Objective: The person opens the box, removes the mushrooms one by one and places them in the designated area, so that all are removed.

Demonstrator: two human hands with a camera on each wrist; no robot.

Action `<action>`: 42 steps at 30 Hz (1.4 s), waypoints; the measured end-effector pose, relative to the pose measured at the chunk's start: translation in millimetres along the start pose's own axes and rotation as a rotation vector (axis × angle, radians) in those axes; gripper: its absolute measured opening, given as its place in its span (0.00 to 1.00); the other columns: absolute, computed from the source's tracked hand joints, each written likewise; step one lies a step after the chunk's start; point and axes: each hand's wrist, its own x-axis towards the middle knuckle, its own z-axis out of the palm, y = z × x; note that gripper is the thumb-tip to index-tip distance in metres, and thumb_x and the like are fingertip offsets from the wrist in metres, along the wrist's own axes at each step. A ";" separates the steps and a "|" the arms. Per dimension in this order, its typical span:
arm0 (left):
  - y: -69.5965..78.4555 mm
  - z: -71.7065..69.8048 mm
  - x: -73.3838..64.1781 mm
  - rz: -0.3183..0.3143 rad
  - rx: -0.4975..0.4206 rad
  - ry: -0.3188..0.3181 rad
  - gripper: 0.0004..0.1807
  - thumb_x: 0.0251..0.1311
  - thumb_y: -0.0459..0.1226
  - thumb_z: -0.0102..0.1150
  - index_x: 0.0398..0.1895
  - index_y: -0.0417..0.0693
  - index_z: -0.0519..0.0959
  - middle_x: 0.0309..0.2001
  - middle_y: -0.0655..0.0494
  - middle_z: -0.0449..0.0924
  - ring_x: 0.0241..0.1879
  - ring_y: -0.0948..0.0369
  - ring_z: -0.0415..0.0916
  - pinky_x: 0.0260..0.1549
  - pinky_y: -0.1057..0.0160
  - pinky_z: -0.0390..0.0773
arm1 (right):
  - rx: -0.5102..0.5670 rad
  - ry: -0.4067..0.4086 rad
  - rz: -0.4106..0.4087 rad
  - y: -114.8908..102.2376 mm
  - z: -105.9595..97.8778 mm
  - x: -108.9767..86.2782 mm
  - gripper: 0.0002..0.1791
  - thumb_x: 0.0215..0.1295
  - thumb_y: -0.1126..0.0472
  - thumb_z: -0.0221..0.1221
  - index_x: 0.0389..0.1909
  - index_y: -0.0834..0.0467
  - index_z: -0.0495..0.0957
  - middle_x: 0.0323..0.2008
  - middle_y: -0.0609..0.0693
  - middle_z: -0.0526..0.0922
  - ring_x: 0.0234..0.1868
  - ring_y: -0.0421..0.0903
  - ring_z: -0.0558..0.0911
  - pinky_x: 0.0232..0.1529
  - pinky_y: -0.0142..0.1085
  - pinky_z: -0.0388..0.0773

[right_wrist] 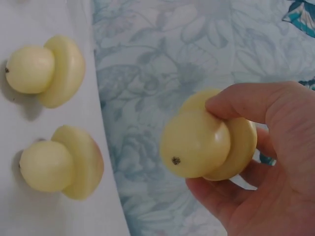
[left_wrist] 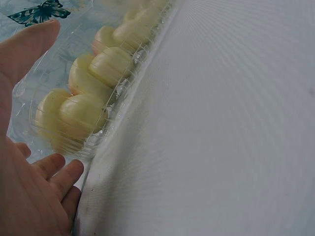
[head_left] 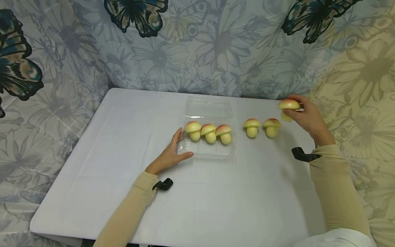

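I judge a light grip round the cap, stem downward, best for handling the model mushroom [head_left: 287,104] without knocking the two loose mushrooms [head_left: 252,130] at its eight o'clock. My right hand [head_left: 309,118] curls thumb and fingers round it, between two and three o'clock of the clear container [head_left: 206,151]. My left hand [head_left: 170,155] spreads wide at the container's eight o'clock; contact I can't confirm.

Head view, top edge slicing a teal-and-black patterned butterfly [head_left: 152,22]; right wrist, I see a glossy yellow mushroom-shaped piece [right_wrist: 194,142] partly hiding the right fingers [right_wrist: 216,197].
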 end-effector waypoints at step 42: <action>-1.3 -1.0 0.3 -0.002 -0.008 -0.007 0.65 0.56 0.60 0.70 0.83 0.63 0.32 0.83 0.61 0.42 0.81 0.55 0.44 0.77 0.37 0.47 | -0.059 0.027 0.135 52.8 1.1 6.9 0.37 0.72 0.55 0.57 0.76 0.66 0.58 0.65 0.67 0.67 0.43 0.27 0.66 0.43 0.23 0.65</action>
